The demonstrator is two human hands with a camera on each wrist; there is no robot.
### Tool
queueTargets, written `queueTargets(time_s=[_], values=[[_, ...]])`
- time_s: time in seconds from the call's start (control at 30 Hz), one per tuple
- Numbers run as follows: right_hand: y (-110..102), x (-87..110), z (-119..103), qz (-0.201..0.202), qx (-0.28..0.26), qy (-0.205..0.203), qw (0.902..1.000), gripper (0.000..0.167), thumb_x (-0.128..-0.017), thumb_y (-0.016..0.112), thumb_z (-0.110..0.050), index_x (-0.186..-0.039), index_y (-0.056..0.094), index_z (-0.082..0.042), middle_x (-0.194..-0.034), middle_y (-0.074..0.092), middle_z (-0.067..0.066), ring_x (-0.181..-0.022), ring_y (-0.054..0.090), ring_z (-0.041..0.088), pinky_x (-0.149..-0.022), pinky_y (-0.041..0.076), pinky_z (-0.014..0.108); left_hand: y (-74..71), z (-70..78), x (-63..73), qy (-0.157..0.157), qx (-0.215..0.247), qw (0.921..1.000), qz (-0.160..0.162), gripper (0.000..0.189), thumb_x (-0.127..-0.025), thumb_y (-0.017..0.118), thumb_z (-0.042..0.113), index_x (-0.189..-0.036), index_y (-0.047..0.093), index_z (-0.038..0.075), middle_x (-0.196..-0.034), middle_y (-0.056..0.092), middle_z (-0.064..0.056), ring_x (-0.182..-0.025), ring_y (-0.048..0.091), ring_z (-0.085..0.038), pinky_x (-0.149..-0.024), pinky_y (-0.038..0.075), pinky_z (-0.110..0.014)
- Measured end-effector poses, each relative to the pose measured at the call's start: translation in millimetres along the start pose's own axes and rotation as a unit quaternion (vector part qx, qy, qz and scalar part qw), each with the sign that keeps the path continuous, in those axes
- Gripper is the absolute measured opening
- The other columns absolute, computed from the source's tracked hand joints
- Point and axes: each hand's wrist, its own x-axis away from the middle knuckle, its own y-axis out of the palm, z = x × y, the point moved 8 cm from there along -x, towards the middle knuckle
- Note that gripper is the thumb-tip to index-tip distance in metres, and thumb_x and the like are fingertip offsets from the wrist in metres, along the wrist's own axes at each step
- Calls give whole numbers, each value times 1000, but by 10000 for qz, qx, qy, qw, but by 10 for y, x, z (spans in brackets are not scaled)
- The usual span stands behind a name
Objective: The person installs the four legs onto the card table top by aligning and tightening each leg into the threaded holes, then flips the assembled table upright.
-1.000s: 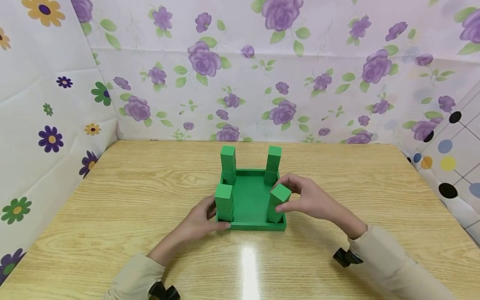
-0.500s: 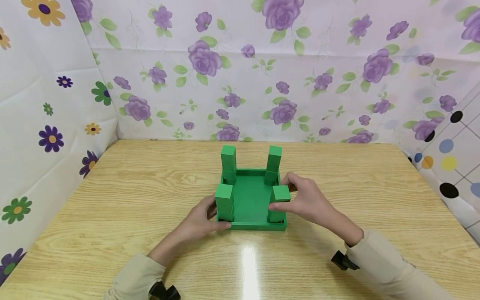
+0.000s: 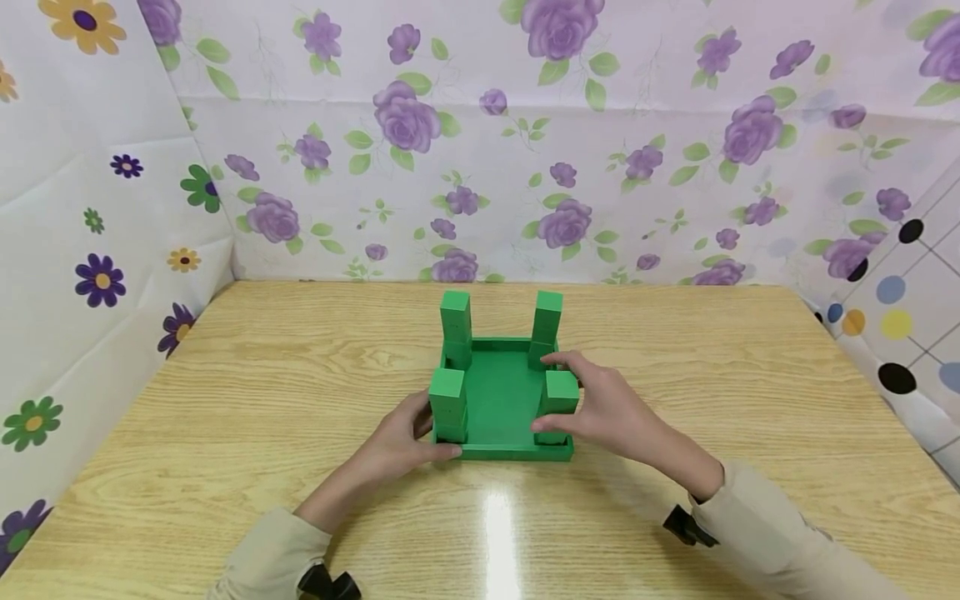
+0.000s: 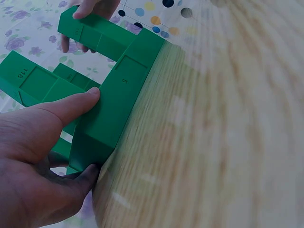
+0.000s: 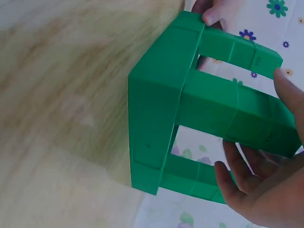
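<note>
A square green tray [image 3: 501,400] with low walls lies on the table, a green post [image 3: 453,327] of stacked blocks standing at each corner. At its near left corner, my left hand [image 3: 393,437] grips the tray wall, thumb on the front face. In the left wrist view that thumb lies over the wall [image 4: 111,99] and fingertips reach its lower edge. My right hand [image 3: 611,408] is spread around the near right post [image 3: 561,387], thumb in front, index finger behind. The right wrist view has its thumb [image 5: 286,88] off the post's side and fingers [image 5: 233,154] below.
The wooden table [image 3: 315,358] extends around the tray on all sides. Behind it hangs a cloth with purple flowers [image 3: 408,117]. Patterned sheets [image 3: 101,279] stand at both sides. Black straps [image 3: 690,527] sit at the sleeves.
The near right post's top block has gone from tilted and turned to straight and upright. My right hand has slid lower and its fingers have spread. My left hand stays at its corner.
</note>
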Motion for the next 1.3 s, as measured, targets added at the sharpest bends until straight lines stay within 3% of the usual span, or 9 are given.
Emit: queueTargets(time_s=[0.1,0.2,0.3,0.47,0.63,0.73,0.83,0.93,1.3], values=[[26,3,28,-264,-389,22,9989,82,-76,84,-29,-141,42,-2,-104,68,6,-95,60,25,-86,48,48,2,-6,-5,-5,-27,10000,-11,80,-81,79,6,-148,36,3,-144,41,-17,-131,43,-32,-107,37,-43],[19,-6,78,-522,-995,-10,9937,81,-80,81,-25,-145,38,-3,-121,65,2,-123,48,31,-95,43,53,2,-6,-3,-6,-25,10000,-14,80,-81,79,6,-148,36,3,-145,40,-17,-132,42,-32,-106,37,-43],[14,-18,125,-987,-1621,-183,9817,73,-84,77,-20,-145,40,-5,-128,60,3,-128,45,29,-100,41,51,0,-11,-6,-17,-17,10000,-6,80,-81,79,5,-148,36,4,-145,40,-17,-132,42,-32,-106,37,-43],[23,-23,184,-1906,-2357,-402,9521,61,-89,72,-12,-144,45,-10,-137,53,6,-128,46,21,-104,41,38,-4,-16,-4,10,7,10000,-5,79,-80,79,5,-147,37,4,-144,41,-17,-132,42,-31,-106,38,-42],[5,-60,232,-2186,-2773,-637,9334,58,-91,67,-6,-145,45,-6,-138,52,10,-128,47,18,-97,45,30,-4,-8,-2,46,43,10000,-30,78,-81,79,5,-147,37,4,-144,41,-16,-131,43,-31,-106,38,-42],[-26,-79,244,-2095,-2812,-758,9334,54,-91,66,-5,-142,48,-3,-135,56,9,-94,57,14,-77,47,26,1,0,-3,68,37,10000,-52,77,-81,78,5,-146,38,4,-144,42,-16,-131,43,-31,-105,39,-41],[-43,-89,251,-2001,-2769,-758,9368,50,-90,67,-3,-138,52,-1,-129,60,8,-65,38,17,-62,38,28,4,4,-4,79,19,9999,-67,76,-81,78,5,-146,39,5,-144,42,-15,-131,43,-30,-105,40,-40],[-47,-94,259,-1936,-2675,-637,9418,50,-89,69,-4,-136,54,0,-124,62,7,-62,29,23,-58,34,30,4,-2,-6,72,-2,10000,-56,77,-81,79,5,-146,39,5,-144,42,-15,-131,43,-30,-105,39,-40],[-43,-110,243,-1788,-2481,-370,9514,46,-86,73,-7,-130,59,-5,-122,62,10,-66,36,23,-60,36,28,1,-9,-6,101,43,9999,-61,78,-81,79,5,-147,38,6,-144,42,-14,-132,43,-29,-106,39,-41]])
